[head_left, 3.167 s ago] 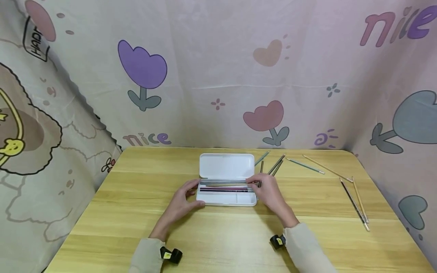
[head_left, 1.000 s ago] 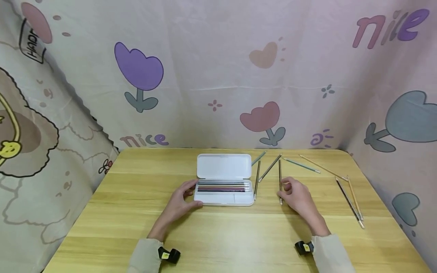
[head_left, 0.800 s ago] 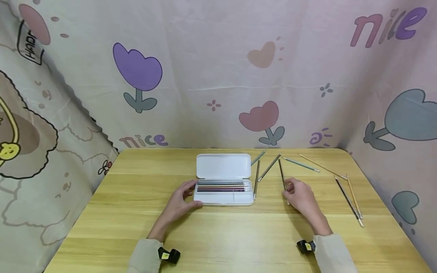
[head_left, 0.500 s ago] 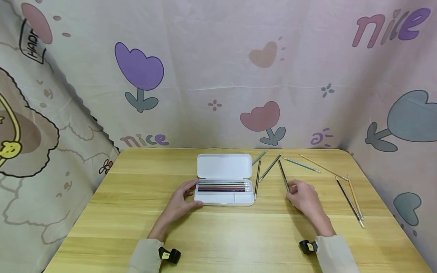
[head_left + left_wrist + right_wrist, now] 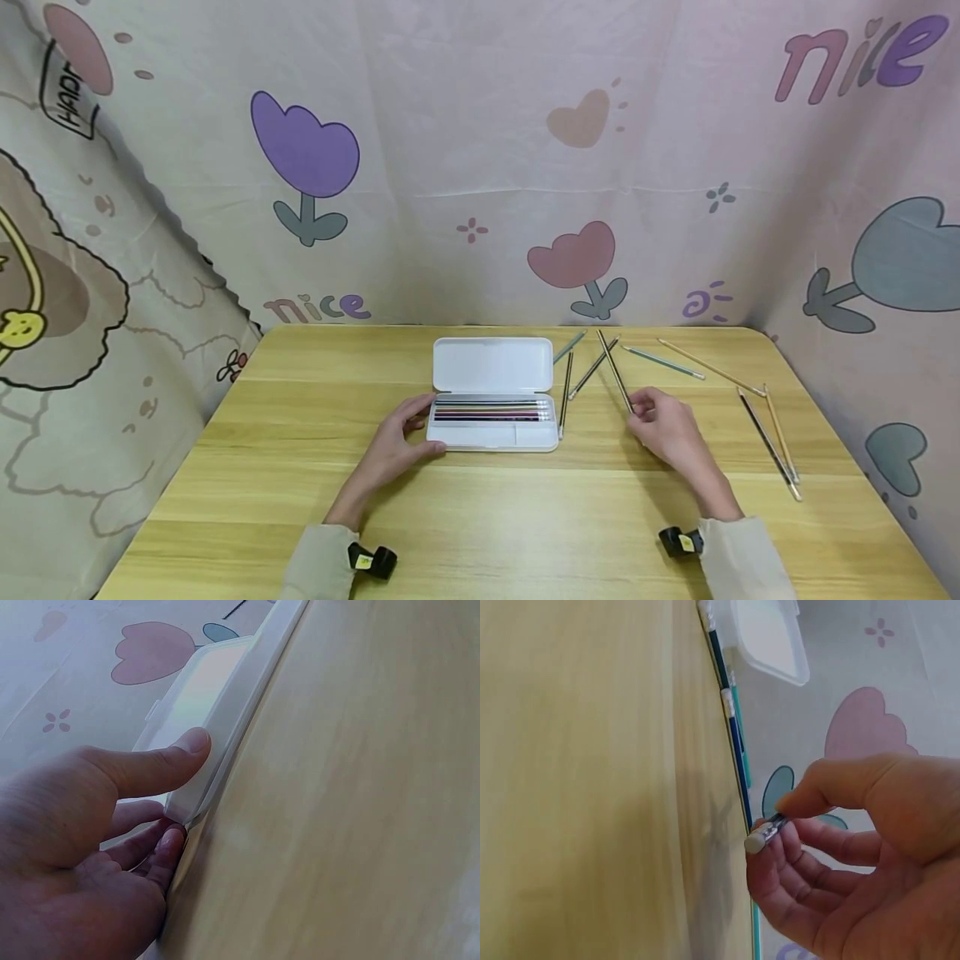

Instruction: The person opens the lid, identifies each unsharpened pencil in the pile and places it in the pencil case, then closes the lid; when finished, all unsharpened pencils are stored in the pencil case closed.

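Observation:
A white pencil case (image 5: pixel 471 435) lies on the table with its lid raised, several pencils (image 5: pixel 487 411) side by side in its rear compartment. My left hand (image 5: pixel 395 437) holds the case's left end, thumb at the front wall and fingers around the side; the left wrist view shows this hand (image 5: pixel 90 825) up close. Between thumb and fingers, my right hand (image 5: pixel 667 429) pinches a dark striped pencil (image 5: pixel 615 371) near its eraser end, the point slanting away to the far left. In the right wrist view the pencil's white eraser (image 5: pixel 756 843) sticks out of the pinch.
Right of the case lie two dark pencils (image 5: pixel 566 396) and a green pencil (image 5: pixel 570 347). Another green pencil (image 5: pixel 663 362), yellow pencils (image 5: pixel 708 367) and a dark pencil (image 5: pixel 768 444) lie farther right. A printed curtain (image 5: pixel 450 167) hangs behind the table.
My right hand has left the case, moved right and picked up a dark pencil, now raised and tilted farther left. The pencils in the case lie straight now. My left hand stays put.

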{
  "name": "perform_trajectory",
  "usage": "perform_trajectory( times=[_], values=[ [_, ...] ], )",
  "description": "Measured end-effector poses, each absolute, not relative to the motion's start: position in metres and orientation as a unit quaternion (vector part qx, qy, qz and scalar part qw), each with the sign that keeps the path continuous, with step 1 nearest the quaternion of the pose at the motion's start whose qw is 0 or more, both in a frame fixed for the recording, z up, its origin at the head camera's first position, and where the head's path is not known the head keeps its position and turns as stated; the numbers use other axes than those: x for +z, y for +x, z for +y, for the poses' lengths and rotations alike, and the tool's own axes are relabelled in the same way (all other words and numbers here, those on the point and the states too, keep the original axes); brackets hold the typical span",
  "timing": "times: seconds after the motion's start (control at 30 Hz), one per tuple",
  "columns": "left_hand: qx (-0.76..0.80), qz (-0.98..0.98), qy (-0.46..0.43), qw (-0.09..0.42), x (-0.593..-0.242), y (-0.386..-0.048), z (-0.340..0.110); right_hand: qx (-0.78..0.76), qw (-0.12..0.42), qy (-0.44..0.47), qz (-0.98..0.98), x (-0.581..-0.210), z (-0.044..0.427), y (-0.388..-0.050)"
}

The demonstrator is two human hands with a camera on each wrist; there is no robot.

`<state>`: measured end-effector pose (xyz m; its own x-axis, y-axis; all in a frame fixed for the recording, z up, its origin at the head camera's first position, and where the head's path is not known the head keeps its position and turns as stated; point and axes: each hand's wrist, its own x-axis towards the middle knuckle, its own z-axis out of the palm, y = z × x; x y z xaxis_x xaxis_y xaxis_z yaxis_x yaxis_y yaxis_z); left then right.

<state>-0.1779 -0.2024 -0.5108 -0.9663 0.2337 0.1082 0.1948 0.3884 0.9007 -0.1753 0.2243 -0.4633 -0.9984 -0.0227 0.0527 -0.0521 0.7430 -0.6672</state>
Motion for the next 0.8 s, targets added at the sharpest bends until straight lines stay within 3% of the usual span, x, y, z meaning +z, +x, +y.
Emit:
perform_trajectory(
  times=[0.8],
  values=[
    [0.538,0.832,0.139,0.016,-0.508,-0.177,-0.203,0.438,0.09,0.125,-0.886,-0.472,0.164,-0.176]
  ],
)
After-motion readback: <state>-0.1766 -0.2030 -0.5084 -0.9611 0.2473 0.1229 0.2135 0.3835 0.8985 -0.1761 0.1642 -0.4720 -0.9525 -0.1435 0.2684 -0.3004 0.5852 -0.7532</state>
